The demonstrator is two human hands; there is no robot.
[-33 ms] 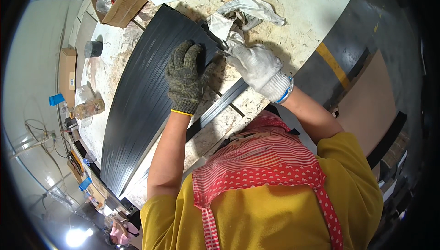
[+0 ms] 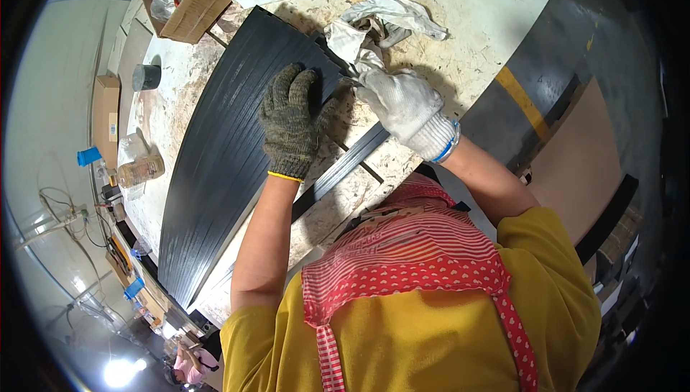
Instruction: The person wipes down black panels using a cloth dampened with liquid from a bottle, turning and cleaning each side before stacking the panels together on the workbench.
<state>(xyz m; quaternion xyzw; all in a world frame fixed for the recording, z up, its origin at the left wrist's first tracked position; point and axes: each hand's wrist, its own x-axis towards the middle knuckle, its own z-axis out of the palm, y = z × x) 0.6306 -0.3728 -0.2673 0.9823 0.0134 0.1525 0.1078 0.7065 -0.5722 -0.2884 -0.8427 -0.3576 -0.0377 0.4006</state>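
Directions are taken from the centre of the view. At nine o'clock, a capped bottle [image 2: 140, 170] lies on the table [image 2: 478, 21]; at ten, a dark cup [image 2: 146, 77]; toward eleven, a carton [image 2: 198, 3] holding plastic-wrapped items.

The black strips [image 2: 223, 147], the item being handled, lie side by side in a long curved bundle running from eight o'clock up to eleven. The left hand [image 2: 290, 122], in a dark knitted glove, rests toward half past ten — palm down, fingers extended, pressing on the strips rather than gripping. A narrower grey strip [image 2: 352, 156] lies slantwise across the table, below the hands.

The right hand [image 2: 402, 104], in a white glove, is at one o'clock with fingers curled inward at the bundle's right-hand corner. Whether it grasps a strip end cannot be told; the fingertips are obscured. A crumpled white cloth [image 2: 392, 19] lies beyond it, between twelve and one.

At three o'clock, a brown board [image 2: 575, 147] stands well apart.

Change: none detectable against the preceding picture — hands and strips hold the same positions. In this inspector's judgement, the work is at a steadying stage, the left hand bracing while the right attends to the corner.
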